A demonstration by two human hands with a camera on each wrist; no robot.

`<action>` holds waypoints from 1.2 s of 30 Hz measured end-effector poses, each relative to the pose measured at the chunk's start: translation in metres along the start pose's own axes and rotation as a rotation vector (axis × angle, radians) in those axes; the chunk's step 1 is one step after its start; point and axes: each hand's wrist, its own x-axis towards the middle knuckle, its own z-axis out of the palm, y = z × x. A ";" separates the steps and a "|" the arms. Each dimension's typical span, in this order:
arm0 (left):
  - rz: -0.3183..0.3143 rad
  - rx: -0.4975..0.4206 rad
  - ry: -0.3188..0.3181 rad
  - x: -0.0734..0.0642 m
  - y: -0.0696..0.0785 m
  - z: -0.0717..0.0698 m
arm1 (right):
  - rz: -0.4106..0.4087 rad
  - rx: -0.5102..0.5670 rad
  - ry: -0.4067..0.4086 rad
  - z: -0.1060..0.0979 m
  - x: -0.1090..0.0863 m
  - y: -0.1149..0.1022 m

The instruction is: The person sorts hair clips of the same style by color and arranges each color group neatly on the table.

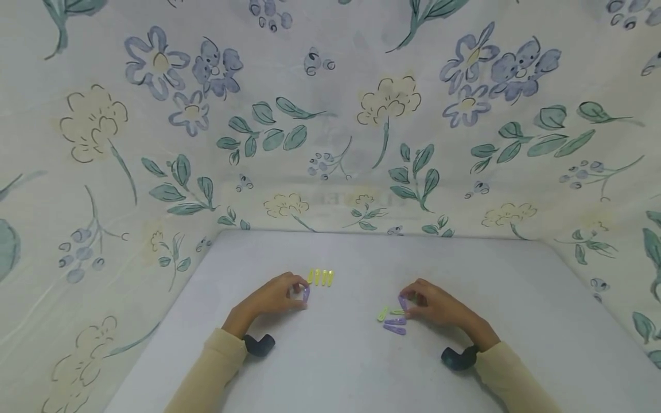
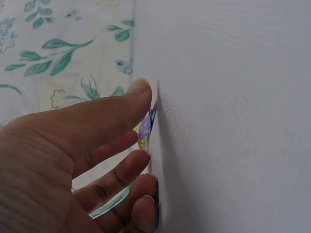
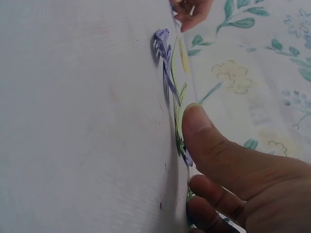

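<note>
Between the thumb and fingertips of my left hand (image 1: 280, 296) is a purple snap hair clip (image 1: 306, 295), low at the table surface. Several yellow hair clips (image 1: 323, 277) lie side by side in a row just beyond it. On the other side, my right hand (image 1: 435, 304) pinches another purple hair clip (image 1: 403, 302) by its ends. Near those fingertips lie two light green hair clips (image 1: 383, 314) and two more purple hair clips (image 1: 395, 330). The left wrist view shows part of the left purple clip (image 2: 145, 127) behind the thumb.
A white tabletop (image 1: 335, 367) spreads under both hands. Flower-printed cloth (image 1: 335, 132) hangs along its back edge and both sides. Each wrist carries a dark strapped device (image 1: 260, 346) at the sleeve's end.
</note>
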 end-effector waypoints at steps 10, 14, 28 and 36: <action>0.011 -0.008 0.007 -0.001 -0.002 0.000 | -0.016 0.008 -0.003 0.000 -0.001 0.004; -0.007 -0.011 0.006 -0.001 0.000 0.000 | -0.004 0.002 -0.002 0.001 0.000 0.004; -0.008 -0.010 0.032 -0.003 0.001 0.002 | -0.003 -0.017 0.015 0.005 0.001 0.005; 0.004 -0.009 0.046 -0.006 0.003 0.001 | -0.009 -0.023 0.020 0.005 0.002 0.004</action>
